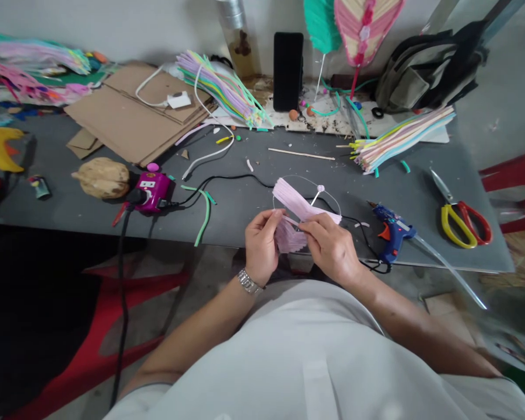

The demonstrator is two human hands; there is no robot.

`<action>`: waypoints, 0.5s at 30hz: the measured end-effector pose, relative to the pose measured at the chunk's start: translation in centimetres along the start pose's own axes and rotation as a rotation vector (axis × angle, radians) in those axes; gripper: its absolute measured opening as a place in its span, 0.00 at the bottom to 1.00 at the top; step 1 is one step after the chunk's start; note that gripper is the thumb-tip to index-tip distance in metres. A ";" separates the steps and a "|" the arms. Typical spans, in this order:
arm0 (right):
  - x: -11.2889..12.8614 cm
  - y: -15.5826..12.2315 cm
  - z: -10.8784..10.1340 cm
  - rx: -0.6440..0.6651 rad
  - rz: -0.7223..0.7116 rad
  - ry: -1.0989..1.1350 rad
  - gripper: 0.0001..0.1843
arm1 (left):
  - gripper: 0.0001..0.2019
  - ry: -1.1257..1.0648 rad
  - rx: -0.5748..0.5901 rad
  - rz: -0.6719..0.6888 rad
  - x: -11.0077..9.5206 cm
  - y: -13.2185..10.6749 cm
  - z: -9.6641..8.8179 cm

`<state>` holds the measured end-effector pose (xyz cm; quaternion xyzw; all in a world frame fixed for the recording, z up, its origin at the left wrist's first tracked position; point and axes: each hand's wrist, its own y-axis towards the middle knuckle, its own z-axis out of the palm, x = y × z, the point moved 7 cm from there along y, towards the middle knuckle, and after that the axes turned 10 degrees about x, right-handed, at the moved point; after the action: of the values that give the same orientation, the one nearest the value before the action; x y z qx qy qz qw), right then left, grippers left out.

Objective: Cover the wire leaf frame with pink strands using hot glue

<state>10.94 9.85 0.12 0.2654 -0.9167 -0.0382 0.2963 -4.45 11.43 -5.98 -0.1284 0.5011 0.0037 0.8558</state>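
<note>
A pale pink piece made of pipe cleaners [304, 201] lies across a thin wire ring at the table's front edge. My left hand [262, 242] is closed, thumb against forefinger, on a pink pipe cleaner at the ring's left side. On the other end of this strand, my right hand [335, 248] pinches with its fingertips. More pink rows hang below, between both hands. A small pale knob on a short stem [320, 189] stands up inside the ring. My right fingers partly cover the piece's lower right part.
To the right lie a blue glue gun [394, 233] with a long clear stick and scissors [459, 219]. Pipe cleaner bundles [402, 140], a phone [287, 71] and cardboard [135, 116] are at the back. A purple power adapter [154, 191] with black cables sits left.
</note>
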 end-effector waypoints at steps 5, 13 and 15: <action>0.0 -0.3 0.5 -0.009 -0.021 0.036 0.16 | 0.14 -0.054 0.012 -0.020 0.1 -0.2 0.4; -0.3 -0.1 0.6 -0.011 -0.052 -0.047 0.16 | 0.16 -0.030 0.037 -0.023 0.0 -0.3 0.5; -0.4 -0.1 0.8 0.004 -0.049 -0.061 0.15 | 0.15 -0.023 0.051 -0.039 0.1 -0.3 0.5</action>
<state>10.77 9.91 -0.80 0.2871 -0.9186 -0.0516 0.2665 -3.92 11.22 -5.73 -0.1164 0.4886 -0.0245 0.8643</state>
